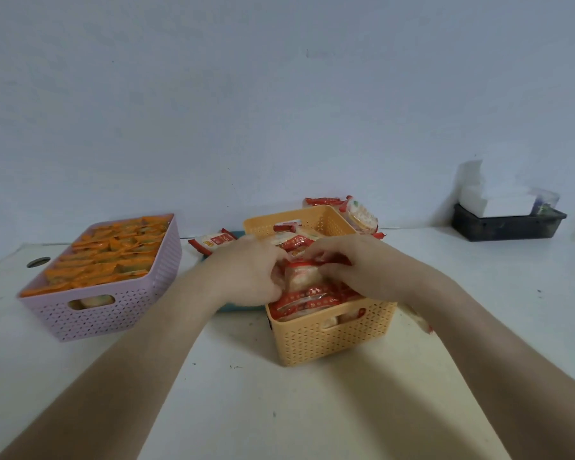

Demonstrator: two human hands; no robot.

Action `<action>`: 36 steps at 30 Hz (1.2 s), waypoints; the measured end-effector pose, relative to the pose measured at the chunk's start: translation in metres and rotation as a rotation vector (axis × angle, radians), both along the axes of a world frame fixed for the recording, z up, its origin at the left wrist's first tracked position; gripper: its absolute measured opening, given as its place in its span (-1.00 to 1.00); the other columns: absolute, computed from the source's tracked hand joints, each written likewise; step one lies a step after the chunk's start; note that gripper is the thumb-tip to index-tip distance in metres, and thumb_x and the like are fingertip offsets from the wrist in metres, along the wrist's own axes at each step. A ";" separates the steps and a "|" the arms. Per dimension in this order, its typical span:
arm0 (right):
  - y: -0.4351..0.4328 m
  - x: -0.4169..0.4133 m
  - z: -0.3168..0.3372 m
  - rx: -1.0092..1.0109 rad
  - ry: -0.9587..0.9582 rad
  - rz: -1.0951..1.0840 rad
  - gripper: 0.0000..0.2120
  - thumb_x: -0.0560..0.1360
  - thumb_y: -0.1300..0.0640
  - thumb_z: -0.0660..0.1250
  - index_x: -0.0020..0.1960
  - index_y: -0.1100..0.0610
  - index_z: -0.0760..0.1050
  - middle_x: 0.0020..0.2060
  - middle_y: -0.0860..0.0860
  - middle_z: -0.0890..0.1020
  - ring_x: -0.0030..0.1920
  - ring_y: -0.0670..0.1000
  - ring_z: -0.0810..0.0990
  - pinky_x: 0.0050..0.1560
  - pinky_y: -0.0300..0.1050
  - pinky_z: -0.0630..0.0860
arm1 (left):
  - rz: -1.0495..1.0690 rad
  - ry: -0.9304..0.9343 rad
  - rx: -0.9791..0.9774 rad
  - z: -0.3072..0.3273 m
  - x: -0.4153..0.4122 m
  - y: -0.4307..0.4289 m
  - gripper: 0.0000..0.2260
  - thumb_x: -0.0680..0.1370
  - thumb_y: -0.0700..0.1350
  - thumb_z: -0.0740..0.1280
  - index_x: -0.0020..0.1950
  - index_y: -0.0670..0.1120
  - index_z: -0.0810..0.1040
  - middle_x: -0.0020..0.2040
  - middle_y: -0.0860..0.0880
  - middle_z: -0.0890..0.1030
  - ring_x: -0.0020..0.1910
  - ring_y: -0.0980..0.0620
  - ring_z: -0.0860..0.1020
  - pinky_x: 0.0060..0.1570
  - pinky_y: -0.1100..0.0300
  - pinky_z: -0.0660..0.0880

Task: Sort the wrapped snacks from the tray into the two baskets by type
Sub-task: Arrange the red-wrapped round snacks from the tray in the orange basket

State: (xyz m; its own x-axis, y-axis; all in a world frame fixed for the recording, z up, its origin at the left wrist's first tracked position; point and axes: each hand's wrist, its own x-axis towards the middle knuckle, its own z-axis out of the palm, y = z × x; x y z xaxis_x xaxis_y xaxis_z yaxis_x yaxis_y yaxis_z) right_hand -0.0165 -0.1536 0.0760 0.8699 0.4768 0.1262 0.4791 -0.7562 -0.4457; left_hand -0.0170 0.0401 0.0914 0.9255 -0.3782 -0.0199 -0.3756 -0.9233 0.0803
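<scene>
Fingers of the left hand [249,270] and right hand [356,267] pinch one red-wrapped snack [304,277] over the yellow basket [329,330]; recommend seating it level before release.

Left basket [113,313] beside right basket [329,340]

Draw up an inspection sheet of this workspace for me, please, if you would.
Surface: white table, a few small marks.
Job's things: lilac basket full of orange-wrapped snacks; yellow basket holding red-wrapped snacks; teal tray mostly hidden; loose red packets behind the yellow basket.
Clutter: dark bin with white tissues, far right; round hole in the table, far left.
Grippers: left hand and right hand both grip one red-wrapped packet over the yellow basket.
Cables: nothing seen.
Surroundings: plain pale wall.
</scene>
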 end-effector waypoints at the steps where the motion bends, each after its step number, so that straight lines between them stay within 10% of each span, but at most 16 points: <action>1: 0.001 0.000 -0.001 -0.027 0.006 0.004 -0.72 0.63 0.09 0.17 0.24 -0.20 0.49 0.13 -0.15 0.59 0.09 -0.08 0.55 0.11 -0.05 0.54 | 0.009 0.032 0.070 0.001 0.005 -0.003 -0.76 0.47 -0.02 0.34 0.13 0.19 0.53 -0.07 0.14 0.52 -0.02 0.09 0.42 0.01 0.09 0.46; 6: 0.009 0.001 0.001 -0.124 0.031 0.088 -0.65 0.61 0.18 0.21 0.30 -0.15 0.50 0.18 -0.19 0.59 0.15 -0.13 0.53 0.19 -0.15 0.50 | 0.006 -0.147 0.228 -0.004 0.025 -0.011 -0.77 0.53 -0.04 0.32 0.16 0.16 0.60 0.01 0.14 0.63 -0.01 0.06 0.51 0.12 0.02 0.36; 14: 0.015 0.007 -0.007 0.080 -0.018 -0.050 -0.52 0.34 -0.14 0.51 0.10 -0.02 0.35 -0.04 -0.12 0.55 -0.04 -0.07 0.54 -0.07 -0.17 0.51 | -0.066 -0.338 -0.261 -0.009 0.030 0.003 -0.77 0.63 -0.09 0.17 0.11 0.07 0.61 0.04 0.05 0.64 0.04 0.02 0.55 0.00 0.12 0.43; 19: 0.010 0.003 -0.009 0.236 -0.016 -0.054 -0.59 0.46 -0.12 0.40 0.12 0.09 0.33 -0.07 -0.03 0.57 -0.09 -0.03 0.57 -0.08 -0.13 0.53 | -0.237 -0.378 -0.308 -0.006 0.023 -0.013 -0.85 0.60 0.01 0.24 0.15 0.08 0.49 -0.14 0.13 0.56 -0.18 0.14 0.50 -0.14 0.17 0.44; 24: 0.006 -0.001 -0.005 -0.215 -0.028 -0.053 -0.74 0.60 0.04 0.18 0.27 0.05 0.42 0.16 0.00 0.58 0.10 0.04 0.56 0.07 -0.06 0.51 | -0.199 -0.221 -0.147 -0.017 0.024 -0.014 -0.81 0.51 0.14 0.33 -0.03 0.06 0.49 -0.22 0.15 0.51 -0.17 0.09 0.51 -0.23 0.18 0.44; 31: 0.003 -0.019 -0.012 -0.250 -0.155 -0.057 -0.69 0.63 -0.10 0.02 -0.01 0.01 0.48 -0.13 -0.07 0.59 -0.09 0.01 0.56 -0.10 -0.05 0.49 | -0.240 -0.208 -0.050 -0.034 -0.026 -0.007 -0.31 0.41 0.47 -0.12 0.38 0.11 0.29 0.24 0.12 0.51 0.22 0.06 0.46 0.16 0.10 0.36; 36: 0.014 -0.030 -0.023 -0.183 -0.248 -0.167 -0.65 0.64 -0.07 0.02 -0.22 0.01 0.42 -0.26 -0.03 0.56 -0.18 0.09 0.56 -0.23 -0.02 0.42 | -0.222 -0.162 0.027 -0.034 -0.023 -0.005 -0.27 0.32 0.55 -0.16 0.24 0.18 0.41 0.07 0.15 0.61 0.12 0.08 0.50 0.07 0.15 0.25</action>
State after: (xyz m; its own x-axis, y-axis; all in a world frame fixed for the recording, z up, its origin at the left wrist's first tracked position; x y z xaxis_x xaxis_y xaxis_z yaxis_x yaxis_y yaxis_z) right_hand -0.0466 -0.1398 0.0528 0.8915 0.3646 0.2688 0.4186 -0.8899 -0.1814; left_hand -0.0399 0.0351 0.0574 0.8122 -0.5731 0.1090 -0.5746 -0.8182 -0.0206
